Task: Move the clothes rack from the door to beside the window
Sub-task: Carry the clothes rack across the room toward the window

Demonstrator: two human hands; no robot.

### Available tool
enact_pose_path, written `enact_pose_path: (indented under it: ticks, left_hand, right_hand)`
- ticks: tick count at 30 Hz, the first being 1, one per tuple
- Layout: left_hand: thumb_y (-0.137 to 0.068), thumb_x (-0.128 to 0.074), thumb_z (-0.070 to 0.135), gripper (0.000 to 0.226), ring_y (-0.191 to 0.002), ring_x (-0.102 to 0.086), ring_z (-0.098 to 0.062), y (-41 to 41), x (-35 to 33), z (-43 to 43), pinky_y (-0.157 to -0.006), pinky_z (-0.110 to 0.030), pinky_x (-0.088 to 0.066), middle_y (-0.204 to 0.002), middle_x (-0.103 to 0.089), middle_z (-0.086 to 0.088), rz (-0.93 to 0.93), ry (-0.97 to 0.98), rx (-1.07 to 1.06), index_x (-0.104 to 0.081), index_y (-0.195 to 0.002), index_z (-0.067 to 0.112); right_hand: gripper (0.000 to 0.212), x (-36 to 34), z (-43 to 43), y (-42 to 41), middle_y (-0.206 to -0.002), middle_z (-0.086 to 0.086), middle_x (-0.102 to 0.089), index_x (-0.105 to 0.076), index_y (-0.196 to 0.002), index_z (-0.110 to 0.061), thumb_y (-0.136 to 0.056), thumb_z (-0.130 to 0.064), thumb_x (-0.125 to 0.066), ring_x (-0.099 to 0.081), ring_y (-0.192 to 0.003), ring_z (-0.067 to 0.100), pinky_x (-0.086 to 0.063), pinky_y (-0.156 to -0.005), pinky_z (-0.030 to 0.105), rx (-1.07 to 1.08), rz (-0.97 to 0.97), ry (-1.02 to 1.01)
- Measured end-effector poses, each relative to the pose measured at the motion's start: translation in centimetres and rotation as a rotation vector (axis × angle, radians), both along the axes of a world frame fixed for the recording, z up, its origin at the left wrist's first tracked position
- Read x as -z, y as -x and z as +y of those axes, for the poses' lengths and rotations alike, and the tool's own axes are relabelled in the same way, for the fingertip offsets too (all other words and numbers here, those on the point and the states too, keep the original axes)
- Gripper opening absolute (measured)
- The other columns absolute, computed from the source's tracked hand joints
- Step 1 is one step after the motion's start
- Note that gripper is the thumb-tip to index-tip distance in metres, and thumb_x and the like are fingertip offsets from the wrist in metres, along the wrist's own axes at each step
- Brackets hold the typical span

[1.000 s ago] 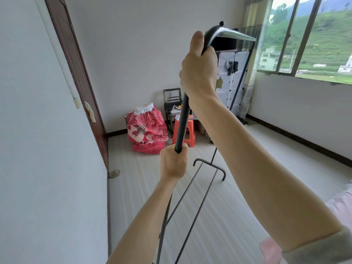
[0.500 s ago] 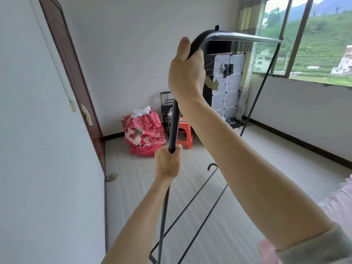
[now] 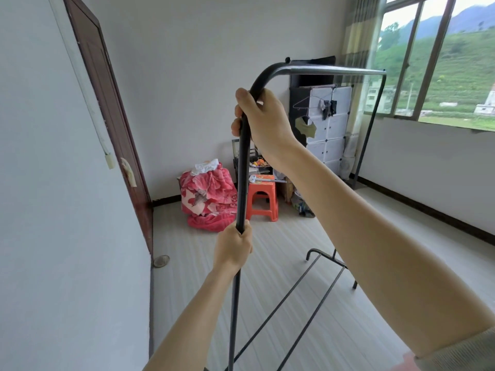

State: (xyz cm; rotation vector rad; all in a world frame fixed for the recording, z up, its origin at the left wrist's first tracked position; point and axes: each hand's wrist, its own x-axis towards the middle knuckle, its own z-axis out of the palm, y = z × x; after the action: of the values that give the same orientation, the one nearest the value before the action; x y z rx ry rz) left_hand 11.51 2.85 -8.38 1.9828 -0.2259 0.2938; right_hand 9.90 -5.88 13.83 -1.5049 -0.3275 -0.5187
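Note:
The clothes rack (image 3: 243,180) is a bare black metal frame with nothing hanging on it. My right hand (image 3: 261,121) grips its near upright just below the top bend. Lower on the same upright, my left hand (image 3: 234,246) is closed around the pole. The top bar runs right toward the window (image 3: 434,57). The far upright stands near the wall under the sill, and the rack's far foot rests on the floor at right. The brown door (image 3: 107,108) is on the left wall.
A red floral blanket bundle (image 3: 207,196) and an orange plastic stool (image 3: 261,198) sit by the back wall. A white cube cabinet (image 3: 328,127) with hangers stands in the back right corner beside a curtain. A round doorstop (image 3: 161,261) lies by the door.
The rack's far end has swung right toward the window wall, so the top bar now spans wider. Both hands kept their grip on the near upright.

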Motion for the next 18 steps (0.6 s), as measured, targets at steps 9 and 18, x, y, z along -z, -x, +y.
enact_pose_path:
  ticks: [9, 18]
  left_hand:
    - [-0.097, -0.046, 0.036, 0.047, -0.045, -0.06, -0.036, -7.1, 1.3, 3.3, -0.047, -0.053, -0.052, -0.043, -0.054, -0.013, -0.051, -0.04, -0.044, -0.045, -0.058, 0.009]
    - [-0.093, -0.044, 0.032, 0.038, -0.039, -0.044, -0.026, -10.5, 2.0, 6.1, -0.041, -0.047, -0.044, -0.043, -0.038, 0.006, -0.196, -0.118, -0.043, -0.036, -0.058, 0.021]
  right_hand:
    - [0.015, 1.2, 3.4, -7.4, -0.075, 0.004, -0.054, -0.046, -0.099, -0.008, -0.104, -0.022, -0.049, -0.054, -0.056, 0.015, -0.049, -0.062, 0.03, -0.06, -0.085, 0.031]
    - [0.012, 4.7, 7.1, -10.8, -0.07, -0.002, -0.055, -0.048, -0.103, -0.012, -0.106, -0.023, -0.045, -0.05, -0.052, 0.009, -0.044, -0.055, 0.025, -0.014, -0.192, 0.064]
